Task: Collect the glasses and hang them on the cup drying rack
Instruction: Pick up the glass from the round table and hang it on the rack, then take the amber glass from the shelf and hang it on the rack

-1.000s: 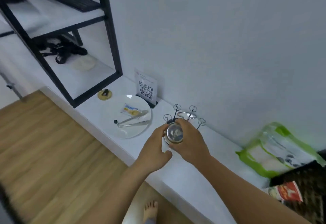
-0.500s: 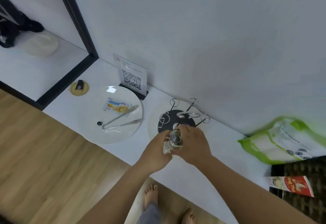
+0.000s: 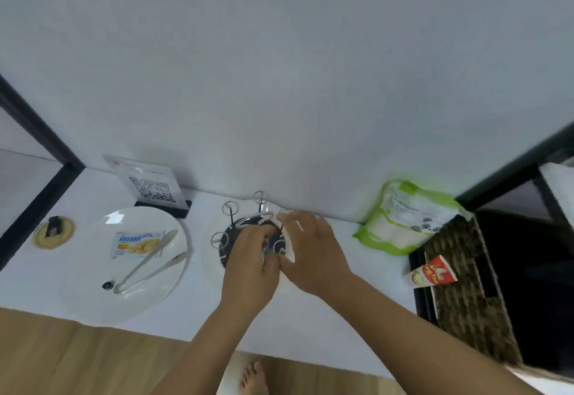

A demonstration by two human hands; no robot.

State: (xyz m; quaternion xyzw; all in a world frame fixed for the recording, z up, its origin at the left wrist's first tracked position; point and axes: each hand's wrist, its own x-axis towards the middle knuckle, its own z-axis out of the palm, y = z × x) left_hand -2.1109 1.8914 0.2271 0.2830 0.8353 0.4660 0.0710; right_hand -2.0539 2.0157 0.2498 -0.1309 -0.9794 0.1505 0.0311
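Note:
The cup drying rack [image 3: 230, 210] is a metal stand with looped prongs on a round white tray [image 3: 208, 258], against the wall. Both my hands are over it. My right hand [image 3: 310, 248] grips a clear glass [image 3: 287, 244], tilted, low among the prongs on the rack's right side. My left hand [image 3: 250, 265] closes around the glass from the left, its fingers curled over the rack's dark base. Most of the glass and the rack's front prongs are hidden by my hands.
A white plate [image 3: 93, 295] with metal tongs [image 3: 146, 262] and a snack packet [image 3: 136, 243] lies to the left. A QR code stand [image 3: 152, 188] is behind it. A green bag [image 3: 403, 223], a wicker basket [image 3: 466, 286] and a red packet [image 3: 433, 272] sit at right. Black shelf frame [image 3: 34, 183] at left.
My view tilted down over the shelf. Both hands carried the glass forward and down onto the rack, from in front of the prongs to among them.

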